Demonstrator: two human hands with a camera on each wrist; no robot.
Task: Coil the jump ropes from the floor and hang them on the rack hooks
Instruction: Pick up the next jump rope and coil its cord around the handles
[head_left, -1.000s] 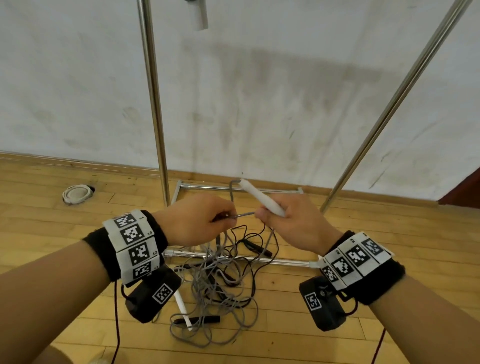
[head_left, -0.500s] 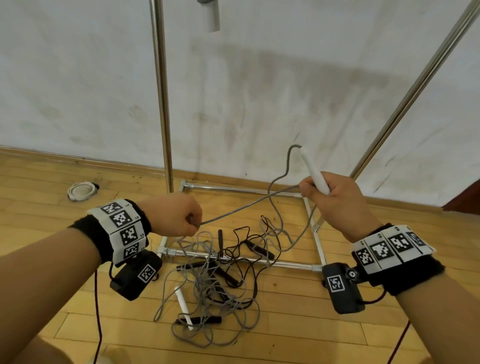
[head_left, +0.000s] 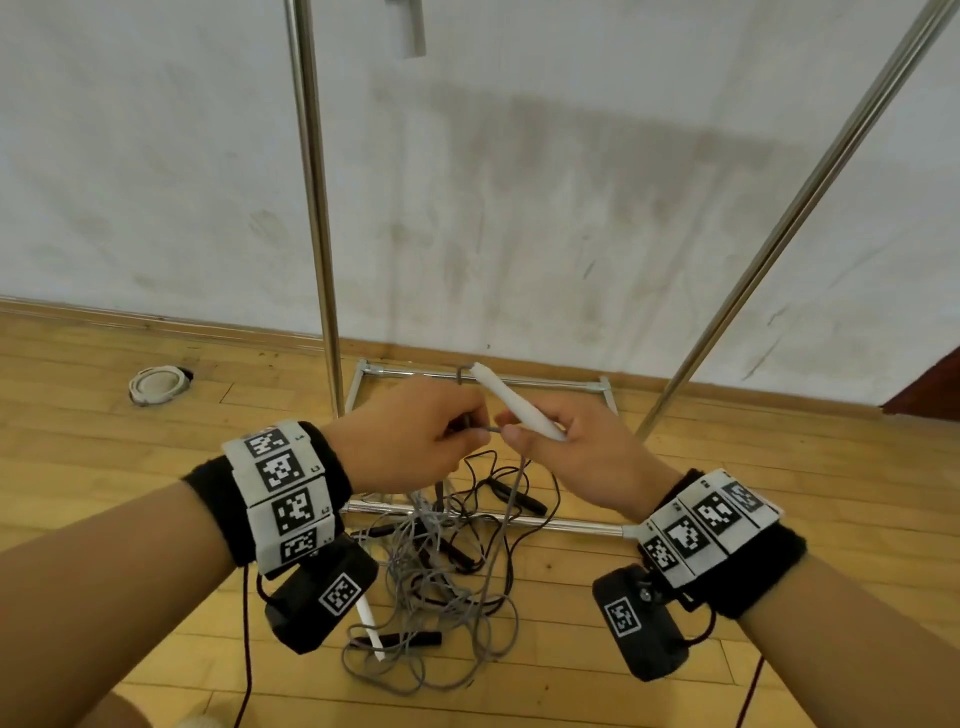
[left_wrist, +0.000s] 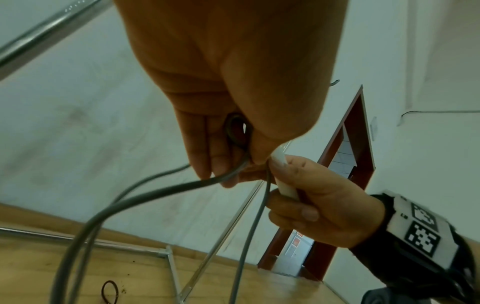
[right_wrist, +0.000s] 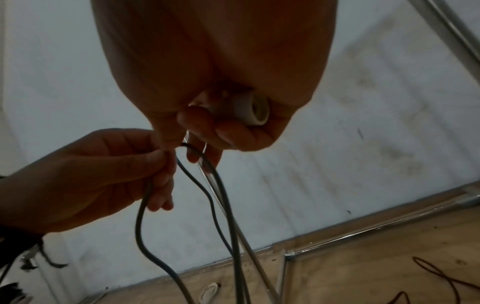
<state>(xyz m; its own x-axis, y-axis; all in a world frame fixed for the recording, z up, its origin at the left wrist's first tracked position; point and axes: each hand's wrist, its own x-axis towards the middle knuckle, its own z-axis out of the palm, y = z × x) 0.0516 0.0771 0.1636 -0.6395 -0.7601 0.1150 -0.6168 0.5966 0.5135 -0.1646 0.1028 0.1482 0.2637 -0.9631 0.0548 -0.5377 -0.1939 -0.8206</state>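
Head view: the two hands meet in the middle of the frame, above the rack base. The right hand (head_left: 582, 457) is closed around a white handle (head_left: 519, 408) that points up and to the left. The left hand (head_left: 410, 441) pinches the grey rope (head_left: 488, 430) just beside it, and the fingertips of both hands almost touch. On both wrists are white bands with black square code patterns; I can read no words on them. Below the hands, a tangle of grey and black ropes (head_left: 441, 582) lies on the wooden floor (head_left: 104, 467), across the front bar of the rack (head_left: 317, 208). Bare floor is at the left and right of the pile.

Left wrist view: the left hand (left_wrist: 233, 92) fills the upper middle and holds a small loop of the grey rope (left_wrist: 161, 189), which hangs to the lower left. The white handle (left_wrist: 284, 185) is at centre right.

Right wrist view: the right hand (right_wrist: 221, 72) grips the white handle (right_wrist: 249, 111), its open end toward the camera. Rope strands hang down in the centre.
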